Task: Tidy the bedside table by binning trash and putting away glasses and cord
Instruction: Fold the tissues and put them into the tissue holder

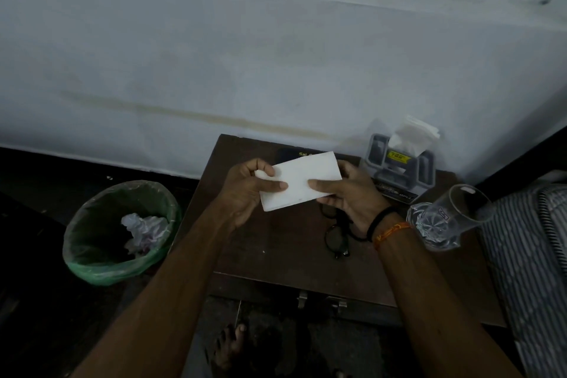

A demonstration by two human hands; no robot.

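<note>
Head camera, looking down over a dark brown bedside table [276, 242] set against a pale wall. Both hands hold a folded white tissue [299, 181] above the tabletop. Left hand [245, 193] grips its left end, thumb pressed flat on the upper face, fingers curled beneath. Right hand [346, 193] grips the right end in like manner, thumb on top. Right wrist carries a black band [380, 218] and an orange thread [391, 232].

Black-framed glasses [337, 239] lie on the table, partly hidden under the right hand. Behind the tissue lies a dark object [288, 153] with yellow lettering beginning "Sal"; the remainder is covered. Grey tissue holder [399, 172] stands at the rear right corner, white tissues [414, 135] protruding; its yellow label is not legible. Clear drinking glass [445, 218] stands at the right edge, bearing a small mark too blurred to read.

Bin with a green liner [119, 233] stands on the floor just left of the table, crumpled white trash [144, 230] inside. Striped fabric [527, 270] lies at the right.
</note>
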